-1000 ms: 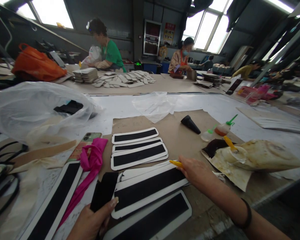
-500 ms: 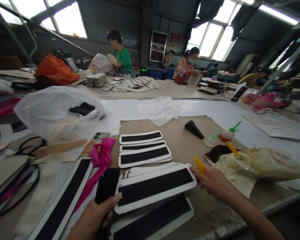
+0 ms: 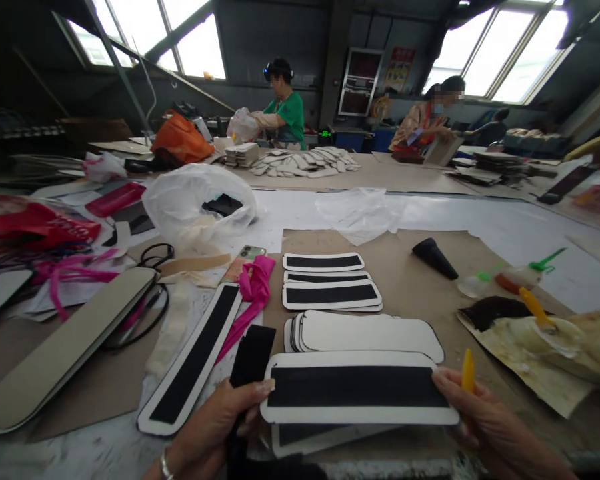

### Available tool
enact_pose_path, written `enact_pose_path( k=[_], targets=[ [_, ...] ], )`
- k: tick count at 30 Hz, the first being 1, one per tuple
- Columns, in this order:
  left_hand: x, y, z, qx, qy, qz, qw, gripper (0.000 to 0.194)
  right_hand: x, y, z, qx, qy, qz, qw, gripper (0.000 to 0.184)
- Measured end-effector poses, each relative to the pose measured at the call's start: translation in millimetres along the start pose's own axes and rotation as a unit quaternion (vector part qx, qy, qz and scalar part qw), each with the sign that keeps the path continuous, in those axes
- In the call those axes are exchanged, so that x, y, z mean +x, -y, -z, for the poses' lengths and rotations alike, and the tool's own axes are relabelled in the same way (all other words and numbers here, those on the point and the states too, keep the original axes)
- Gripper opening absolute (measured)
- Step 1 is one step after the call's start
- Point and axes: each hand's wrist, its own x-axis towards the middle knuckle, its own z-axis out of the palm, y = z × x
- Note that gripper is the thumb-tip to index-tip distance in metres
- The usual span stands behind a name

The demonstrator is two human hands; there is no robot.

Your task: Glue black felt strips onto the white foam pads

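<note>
A white panel with rounded corners and a black strip along its middle (image 3: pixel 355 388) is held level in front of me. My left hand (image 3: pixel 225 417) pinches its left end, thumb on top. Black strips (image 3: pixel 254 350) lie at that hand, partly hidden by it. My right hand (image 3: pixel 485 410) grips the panel's right end and also has a yellow-handled tool (image 3: pixel 468 372) between its fingers. Under the held panel, another black-striped panel (image 3: pixel 305 437) shows in part. Just beyond is a stack of plain white panels (image 3: pixel 370 333), and farther back several black-striped panels (image 3: pixel 330 294) overlap.
A long striped panel (image 3: pixel 195 360), pink cloth (image 3: pixel 255 280) and phone (image 3: pixel 253 252) lie left. To the right are a black cone (image 3: pixel 435 258), squeeze bottles (image 3: pixel 523 277) and a glue-stained container (image 3: pixel 555 333) with a yellow tool. Two people work at the far table (image 3: pixel 380 173).
Both hands have brought the striped panel off the white stack, nearer to me, and levelled it over the lower striped panel. My view has turned left.
</note>
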Motion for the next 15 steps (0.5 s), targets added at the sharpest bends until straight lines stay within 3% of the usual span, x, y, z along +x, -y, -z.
enact_pose_path(
  k=[7, 11, 15],
  targets=[
    [-6.9, 16.1, 3.3, 0.202, -0.061, 0.031, 0.977, 0.051, 13.3, -45.8, 15.2, -0.195, -0.049, -0.028, 0.979, 0.054],
    [-2.3, 14.5, -1.6, 0.235, -0.079, 0.035, 0.968, 0.051, 23.5, -50.4, 20.7, -0.268, -0.052, -0.017, 0.962, 0.050],
    [1.7, 15.6, 0.6, 0.239, -0.061, 0.020, 0.969, 0.052, 28.3, -48.6, 17.6, -0.306, -0.061, -0.005, 0.950, 0.048]
  ],
)
